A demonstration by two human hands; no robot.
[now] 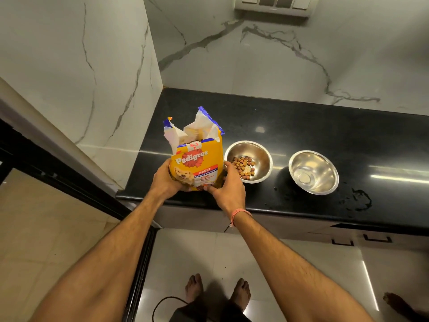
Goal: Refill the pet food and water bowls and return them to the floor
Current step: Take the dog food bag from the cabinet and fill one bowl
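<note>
The yellow dog-food bag (196, 163) stands upright at the black counter's (325, 126) near-left end, torn top gaping. The left hand (165, 180) wraps its side at 9 o'clock; the right hand (228, 185) cups it at 3 o'clock — both closed on it, likely steadying it. Just beside it at 3 o'clock sits the food bowl (248, 161) with some kibble; further right, the second steel bowl (313, 172) — contents unclear — with a spill (361, 199) near it.

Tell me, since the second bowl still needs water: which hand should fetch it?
Probably the right hand: the empty steel bowl sits on its side of the black counter. The left hand could keep its grip on the yellow pet-food bag.
</note>
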